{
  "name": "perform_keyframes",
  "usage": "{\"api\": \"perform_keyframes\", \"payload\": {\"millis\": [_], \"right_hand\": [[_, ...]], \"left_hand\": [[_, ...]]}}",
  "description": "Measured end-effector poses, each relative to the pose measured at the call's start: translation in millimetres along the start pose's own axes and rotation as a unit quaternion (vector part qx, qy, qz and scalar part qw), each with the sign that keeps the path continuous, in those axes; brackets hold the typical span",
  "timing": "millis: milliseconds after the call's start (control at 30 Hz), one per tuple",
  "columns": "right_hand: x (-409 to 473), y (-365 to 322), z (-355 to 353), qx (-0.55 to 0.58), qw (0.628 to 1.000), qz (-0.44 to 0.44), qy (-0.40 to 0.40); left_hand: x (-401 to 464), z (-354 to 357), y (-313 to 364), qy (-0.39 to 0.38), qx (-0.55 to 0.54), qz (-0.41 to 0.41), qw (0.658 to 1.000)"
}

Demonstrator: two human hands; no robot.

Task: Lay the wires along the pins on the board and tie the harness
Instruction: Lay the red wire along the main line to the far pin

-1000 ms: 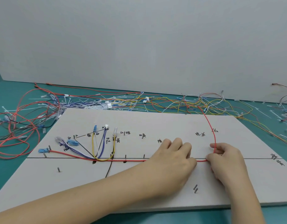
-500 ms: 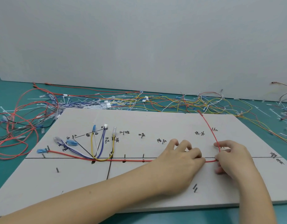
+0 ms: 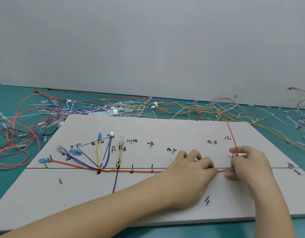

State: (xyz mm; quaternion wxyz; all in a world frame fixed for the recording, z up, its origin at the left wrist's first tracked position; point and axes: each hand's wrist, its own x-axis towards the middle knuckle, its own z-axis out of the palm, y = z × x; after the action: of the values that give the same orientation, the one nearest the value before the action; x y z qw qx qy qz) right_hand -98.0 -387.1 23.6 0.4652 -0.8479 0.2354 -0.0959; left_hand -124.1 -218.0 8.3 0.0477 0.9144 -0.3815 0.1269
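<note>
A grey harness board (image 3: 165, 127) with metal pins and handwritten labels lies on the green table. A long red wire (image 3: 141, 171) runs from a blue terminal (image 3: 42, 160) at the left along the black line, then bends upward toward the back right. My left hand (image 3: 189, 170) lies over the line, fingers pressing the red wire down. My right hand (image 3: 246, 164) pinches the red wire at the bend beside a pin. Yellow, purple, white and black wires (image 3: 103, 157) fan out from the junction at the left.
Loose red, yellow, white and blue wires with cable ties (image 3: 131, 107) are heaped along the board's far edge and at the left (image 3: 16, 134). More wires lie at the far right (image 3: 302, 117). Two pins (image 3: 207, 200) stand near the board's front edge.
Both hands have slid rightward along the black line with the red wire. The bend of the red wire has shifted right, and more wire now lies along the line.
</note>
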Motion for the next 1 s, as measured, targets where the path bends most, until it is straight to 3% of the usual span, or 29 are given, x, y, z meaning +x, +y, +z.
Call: {"api": "perform_keyframes", "payload": {"millis": [567, 833, 1000], "right_hand": [[-0.3, -1.4, -8.5, -0.029, 0.999, 0.006, -0.018], [0.3, -5.8, 1.7, -0.129, 0.991, -0.044, 0.008], [15.7, -6.7, 2.6, -0.205, 0.978, -0.028, -0.006]], "left_hand": [[-0.5, 1.9, -0.6, -0.002, -0.015, 0.000, 1.000], [-0.5, 1.8, -0.5, -0.003, -0.017, 0.000, 1.000], [-0.5, 1.2, -0.1, -0.009, -0.009, -0.001, 1.000]]}}
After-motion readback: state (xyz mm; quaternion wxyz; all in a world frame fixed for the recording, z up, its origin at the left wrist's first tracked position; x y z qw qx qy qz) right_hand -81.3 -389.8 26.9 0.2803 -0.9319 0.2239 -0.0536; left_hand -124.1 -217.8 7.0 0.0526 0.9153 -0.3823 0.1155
